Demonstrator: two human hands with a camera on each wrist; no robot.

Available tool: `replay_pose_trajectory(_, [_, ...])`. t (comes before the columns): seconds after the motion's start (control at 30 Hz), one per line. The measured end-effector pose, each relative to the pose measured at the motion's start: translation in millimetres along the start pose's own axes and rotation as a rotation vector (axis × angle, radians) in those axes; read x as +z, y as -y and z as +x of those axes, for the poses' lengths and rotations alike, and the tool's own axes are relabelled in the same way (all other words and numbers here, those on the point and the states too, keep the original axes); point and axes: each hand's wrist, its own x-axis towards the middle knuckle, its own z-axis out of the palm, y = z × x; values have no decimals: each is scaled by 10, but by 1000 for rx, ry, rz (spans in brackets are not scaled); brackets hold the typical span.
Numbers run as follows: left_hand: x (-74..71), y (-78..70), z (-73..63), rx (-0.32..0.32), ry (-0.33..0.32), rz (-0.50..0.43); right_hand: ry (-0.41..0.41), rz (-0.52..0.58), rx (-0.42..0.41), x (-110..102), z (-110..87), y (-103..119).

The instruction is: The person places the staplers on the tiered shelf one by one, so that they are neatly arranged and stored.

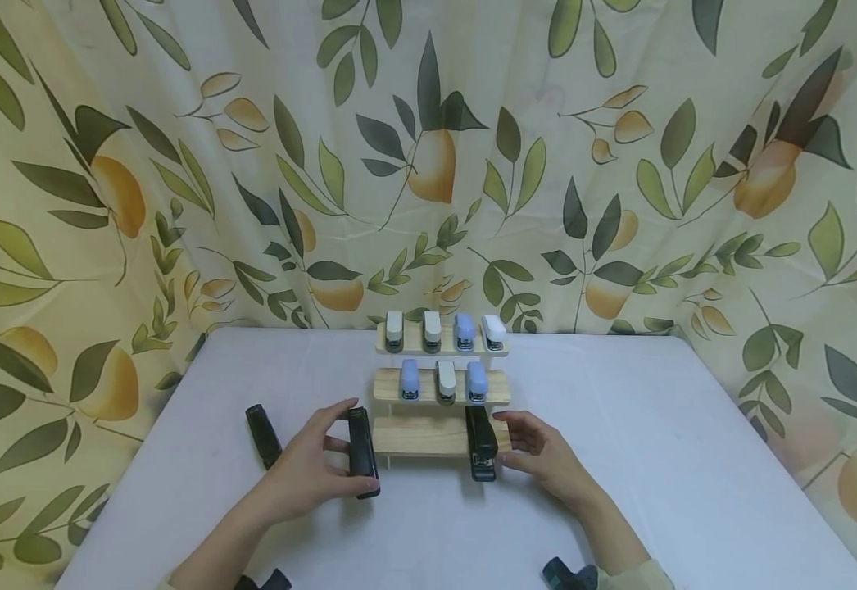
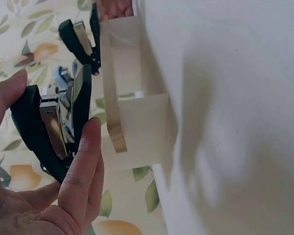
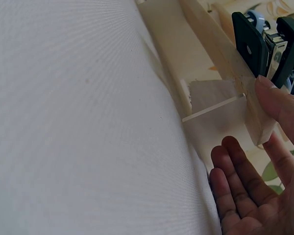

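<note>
My left hand [image 1: 310, 471] holds a black stapler [image 1: 363, 452] off the left end of the lowest shelf, thumb on one end and fingers on the other. In the left wrist view this stapler [image 2: 81, 110] appears side-on, its arms spread apart. A second black stapler [image 1: 481, 442] lies on the right end of the lowest wooden shelf [image 1: 421, 437], its front reaching past the shelf edge. Beside it is my right hand [image 1: 550, 459], fingers loosely bent. In the right wrist view its thumb [image 3: 277, 100] is right at the stapler's base, by the shelf end.
Small blue and white staplers stand on the upper two tiers [image 1: 384, 385] of the wooden rack. Another black stapler [image 1: 263, 435] lies on the white-covered table [image 1: 620, 410], left of the left hand. A leaf-and-fruit patterned curtain [image 1: 473, 164] hangs behind.
</note>
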Motion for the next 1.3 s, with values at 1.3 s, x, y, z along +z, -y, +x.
replay_pose_trajectory(1.3, [316, -91, 132, 90, 87, 98, -8, -7, -6, 13, -6, 16])
